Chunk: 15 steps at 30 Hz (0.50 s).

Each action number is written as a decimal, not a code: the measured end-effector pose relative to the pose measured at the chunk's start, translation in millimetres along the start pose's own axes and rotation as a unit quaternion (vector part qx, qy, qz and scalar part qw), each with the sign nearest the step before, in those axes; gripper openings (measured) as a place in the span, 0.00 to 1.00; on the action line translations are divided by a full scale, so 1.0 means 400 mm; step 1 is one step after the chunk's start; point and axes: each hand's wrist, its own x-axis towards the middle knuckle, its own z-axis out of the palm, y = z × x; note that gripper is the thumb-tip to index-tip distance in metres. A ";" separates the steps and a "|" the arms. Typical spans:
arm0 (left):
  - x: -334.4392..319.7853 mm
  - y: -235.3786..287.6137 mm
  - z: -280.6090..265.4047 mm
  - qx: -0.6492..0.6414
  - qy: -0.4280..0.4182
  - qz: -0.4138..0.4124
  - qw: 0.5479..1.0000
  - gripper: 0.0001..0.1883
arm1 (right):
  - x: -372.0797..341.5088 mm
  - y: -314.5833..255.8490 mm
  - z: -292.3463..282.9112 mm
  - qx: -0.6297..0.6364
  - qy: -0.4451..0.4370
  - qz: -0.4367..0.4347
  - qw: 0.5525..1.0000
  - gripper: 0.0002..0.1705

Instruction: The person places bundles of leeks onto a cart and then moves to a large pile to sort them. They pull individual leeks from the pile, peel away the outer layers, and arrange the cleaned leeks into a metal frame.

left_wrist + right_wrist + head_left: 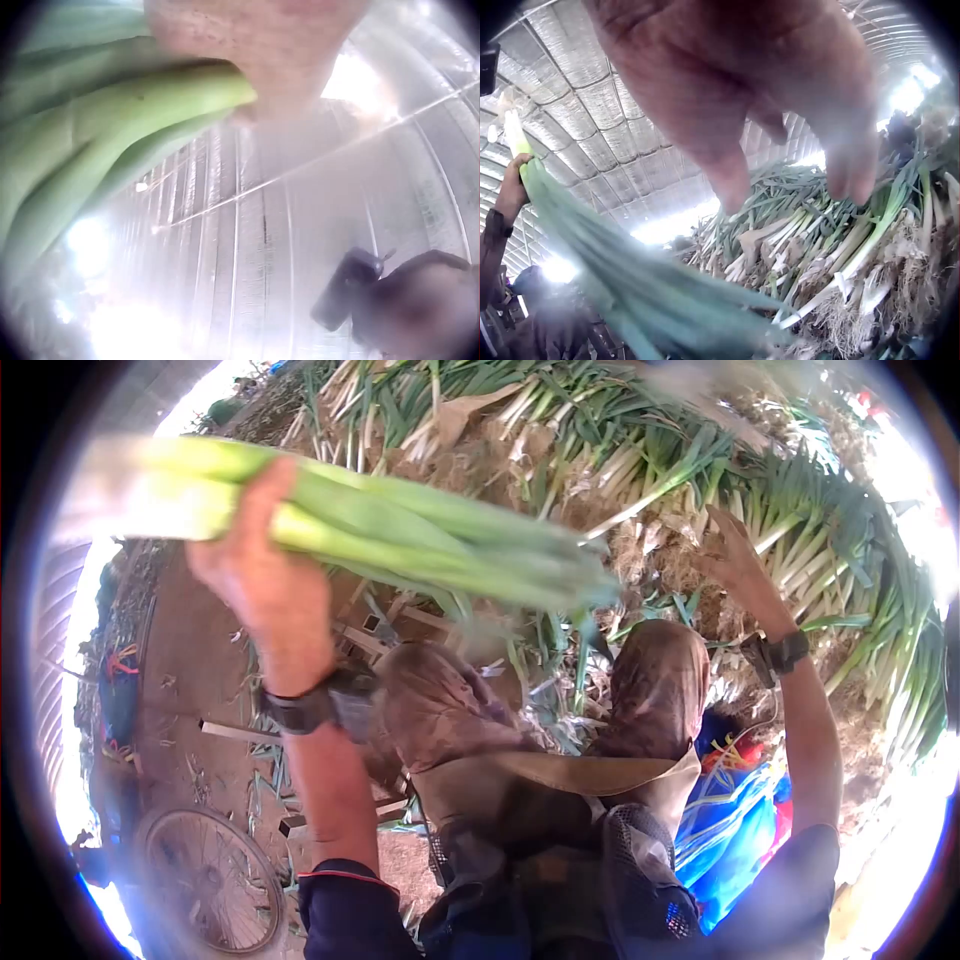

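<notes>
My left hand [272, 575] grips a thick bunch of leeks [400, 525] around its pale stem part, raised at the left in the head view. The leaves stretch to the right, across the space above my knees. In the left wrist view, folded green leaves [135, 105] lie against the hand. My right hand [742, 570] is held out over the near edge of a big leek pile [800, 530], its fingers extended and nothing in them. The right wrist view shows that hand [742, 90] above the pile's roots and white stems, with the raised bunch [630, 240] beyond.
My two bent knees [655, 680] stand between the hands. A blue bag [725, 840] lies by my right thigh. At the lower left are a spoked wheel [215, 880] and a bare dirt floor [185, 730] with leaf scraps. A ribbed roof [630, 150] arches overhead.
</notes>
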 end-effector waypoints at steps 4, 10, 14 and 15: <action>0.139 0.025 -0.166 0.281 0.035 0.219 0.934 0.22 | 0.015 -0.037 0.035 0.031 -0.001 -0.061 0.998 0.45; 0.267 0.138 -0.415 0.198 0.076 0.078 0.974 0.11 | 0.136 -0.144 0.131 0.057 -0.078 -0.129 0.987 0.41; 0.314 0.206 -0.536 0.335 0.123 0.145 0.923 0.20 | 0.168 -0.287 0.261 0.134 -0.120 -0.221 0.959 0.37; 0.319 0.195 -0.572 0.354 0.126 0.146 0.915 0.20 | 0.175 -0.312 0.293 0.143 -0.135 -0.232 0.953 0.37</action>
